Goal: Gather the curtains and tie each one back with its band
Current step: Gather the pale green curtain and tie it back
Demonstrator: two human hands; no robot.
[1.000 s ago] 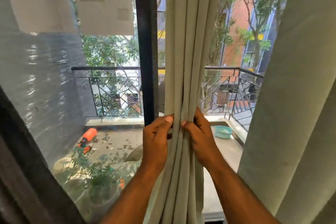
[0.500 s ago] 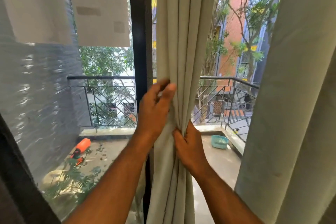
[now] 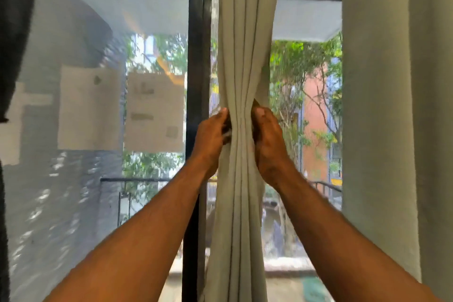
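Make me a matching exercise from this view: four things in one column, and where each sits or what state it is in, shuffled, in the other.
Things:
1. left hand
2. right hand
3. middle curtain
4. right curtain

Places or states:
A. hangs loose at the right edge, untouched
B. grips the bunched cloth from its left side
C. pinched into a narrow waist between both hands
D. grips the bunched cloth from its right side

Pairs: 1-B, 2-D, 3-C, 4-A
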